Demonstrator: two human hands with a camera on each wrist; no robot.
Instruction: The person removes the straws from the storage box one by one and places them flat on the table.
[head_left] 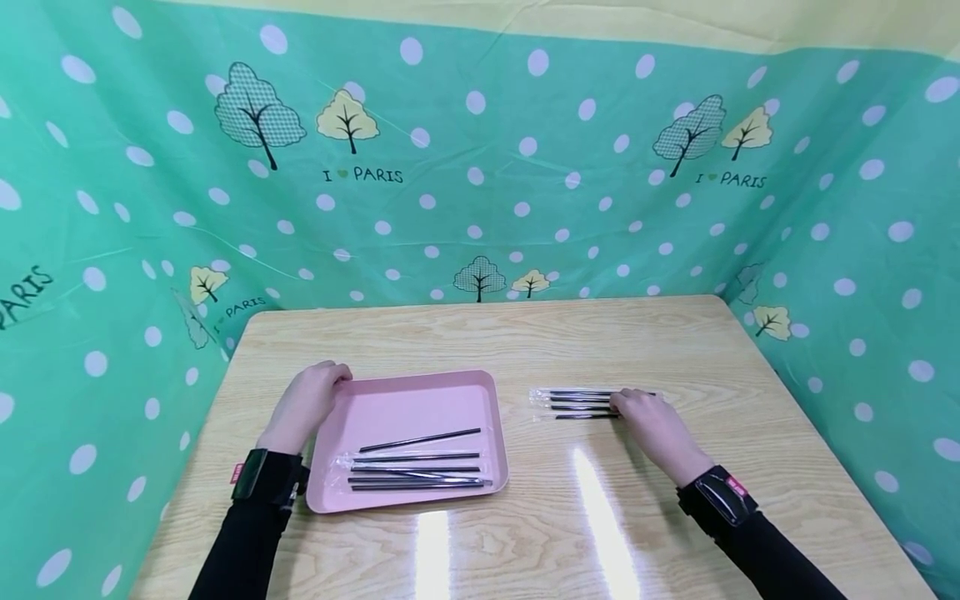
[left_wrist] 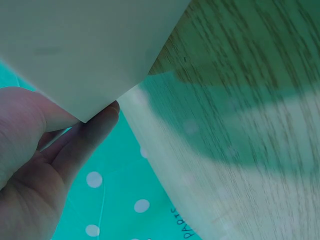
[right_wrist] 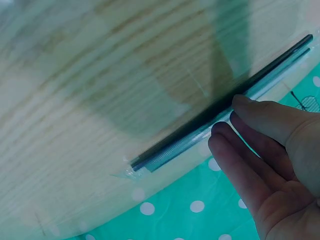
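Right fingers (right_wrist: 239, 165) at plastic-wrapped dark sticks (right_wrist: 192, 128), wood-grain table (right_wrist: 65, 120), dotted green cloth (right_wrist: 220, 192)

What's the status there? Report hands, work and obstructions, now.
Left hand gripping far-left corner of pink rectangular tray. Right hand at thin, clear-wrapped black sticks right of tray; grip unclear. Other black sticks in tray. No obstacle visible between.

Light wood-grain tabletop (head_left: 480, 340), rounded far corners, fills much of the lower half of the head frame. Pink rectangular tray (head_left: 420, 402) sits on it, lower frame, left of centre. Right of centre, apart from the tray: thin dark rods (head_left: 581, 408) in clear plastic sleeves (head_left: 537, 398), lying roughly side by side; count hard to tell, right ends partly covered.
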